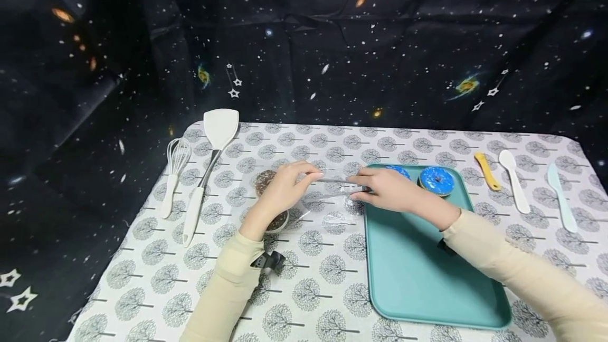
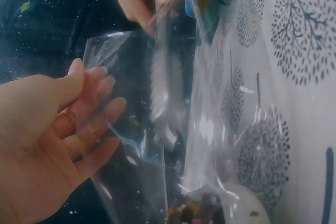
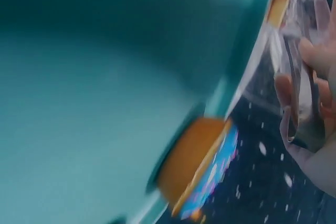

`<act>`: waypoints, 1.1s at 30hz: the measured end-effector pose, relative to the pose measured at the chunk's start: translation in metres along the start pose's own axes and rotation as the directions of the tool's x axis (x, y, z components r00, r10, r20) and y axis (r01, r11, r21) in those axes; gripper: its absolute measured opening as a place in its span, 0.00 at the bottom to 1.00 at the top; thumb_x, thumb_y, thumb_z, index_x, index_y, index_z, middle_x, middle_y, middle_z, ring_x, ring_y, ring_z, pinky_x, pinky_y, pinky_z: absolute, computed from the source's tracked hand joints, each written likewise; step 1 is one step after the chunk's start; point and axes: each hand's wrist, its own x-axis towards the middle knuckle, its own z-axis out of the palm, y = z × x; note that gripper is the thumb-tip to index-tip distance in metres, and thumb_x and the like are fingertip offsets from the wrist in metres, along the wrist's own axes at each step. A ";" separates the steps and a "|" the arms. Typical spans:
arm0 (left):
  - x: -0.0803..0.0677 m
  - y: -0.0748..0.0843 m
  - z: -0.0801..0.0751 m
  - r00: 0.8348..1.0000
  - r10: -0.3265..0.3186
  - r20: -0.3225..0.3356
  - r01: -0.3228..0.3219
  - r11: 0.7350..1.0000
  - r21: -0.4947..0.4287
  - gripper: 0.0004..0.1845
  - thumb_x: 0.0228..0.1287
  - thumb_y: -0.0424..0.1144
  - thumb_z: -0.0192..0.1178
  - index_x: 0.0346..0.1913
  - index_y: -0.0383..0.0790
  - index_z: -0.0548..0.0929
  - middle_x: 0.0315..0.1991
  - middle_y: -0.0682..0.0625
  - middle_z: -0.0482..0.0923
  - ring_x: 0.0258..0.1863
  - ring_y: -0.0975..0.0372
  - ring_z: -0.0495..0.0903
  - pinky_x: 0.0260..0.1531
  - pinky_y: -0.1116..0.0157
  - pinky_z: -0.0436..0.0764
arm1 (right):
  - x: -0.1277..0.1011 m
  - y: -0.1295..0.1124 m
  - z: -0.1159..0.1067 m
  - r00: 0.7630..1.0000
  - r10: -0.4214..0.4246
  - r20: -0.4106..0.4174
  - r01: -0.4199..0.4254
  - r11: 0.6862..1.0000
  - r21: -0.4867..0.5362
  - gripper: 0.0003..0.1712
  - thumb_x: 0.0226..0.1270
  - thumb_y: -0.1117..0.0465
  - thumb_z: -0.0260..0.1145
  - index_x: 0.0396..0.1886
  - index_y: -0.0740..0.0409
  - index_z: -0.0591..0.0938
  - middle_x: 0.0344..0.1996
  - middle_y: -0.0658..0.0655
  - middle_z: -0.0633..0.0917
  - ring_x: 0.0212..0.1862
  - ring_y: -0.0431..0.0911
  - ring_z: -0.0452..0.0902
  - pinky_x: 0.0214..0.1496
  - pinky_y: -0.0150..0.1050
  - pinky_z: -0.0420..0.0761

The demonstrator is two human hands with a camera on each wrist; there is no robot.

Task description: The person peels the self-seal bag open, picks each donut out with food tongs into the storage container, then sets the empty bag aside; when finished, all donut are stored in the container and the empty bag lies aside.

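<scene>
A clear plastic bag (image 1: pixel 332 215) is stretched between both hands above the patterned cloth. My left hand (image 1: pixel 286 183) pinches one side of its edge, with fingers (image 2: pixel 100 124) behind the film and thumb in front. On the other side my right hand (image 1: pixel 387 189) grips the edge near the tray's left rim; film folds around its fingers (image 3: pixel 310 56). Two brown-topped donuts (image 1: pixel 278 221) lie at the bag's left end, partly hidden by my left hand and wrist. Whether both are inside is hard to tell. One brown top (image 2: pixel 197 211) shows through film in the left wrist view.
A teal tray (image 1: pixel 427 273) carries a blue-iced donut (image 1: pixel 437 181) and another blue donut (image 1: pixel 398 172) partly behind my right hand. At left lie a whisk (image 1: pixel 173 178) and a white spatula (image 1: pixel 204 183). A yellow-handled utensil (image 1: pixel 487 172), white spoon (image 1: pixel 514 181) and pale-blue knife (image 1: pixel 561 198) lie right.
</scene>
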 end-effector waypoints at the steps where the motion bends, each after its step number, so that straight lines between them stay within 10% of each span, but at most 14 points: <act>1: 0.000 0.000 0.000 1.000 0.002 -0.003 -0.002 1.000 -0.002 0.14 0.68 0.46 0.54 0.45 0.42 0.84 0.45 0.51 0.83 0.48 0.58 0.79 0.57 0.57 0.73 | 0.004 -0.003 0.002 1.000 0.005 -0.006 -0.005 1.000 0.003 0.25 0.61 0.50 0.66 0.54 0.59 0.80 0.34 0.52 0.81 0.23 0.34 0.67 0.27 0.31 0.74; 19: 0.000 -0.009 -0.010 0.997 -0.060 -0.039 0.048 0.966 -0.256 0.12 0.64 0.43 0.59 0.43 0.40 0.86 0.44 0.50 0.84 0.42 0.61 0.82 0.47 0.64 0.80 | 0.044 -0.039 0.024 0.992 0.124 -0.032 -0.123 0.992 0.028 0.27 0.60 0.51 0.67 0.53 0.64 0.79 0.36 0.55 0.82 0.24 0.38 0.69 0.24 0.29 0.72; 33: -0.001 -0.004 -0.013 1.000 -0.026 -0.016 0.021 0.963 -0.268 0.11 0.64 0.44 0.58 0.44 0.44 0.85 0.45 0.52 0.83 0.45 0.63 0.81 0.51 0.60 0.78 | 0.054 -0.049 0.026 0.996 0.087 -0.025 -0.087 0.996 0.008 0.23 0.60 0.55 0.67 0.50 0.66 0.80 0.35 0.56 0.80 0.25 0.40 0.74 0.25 0.25 0.76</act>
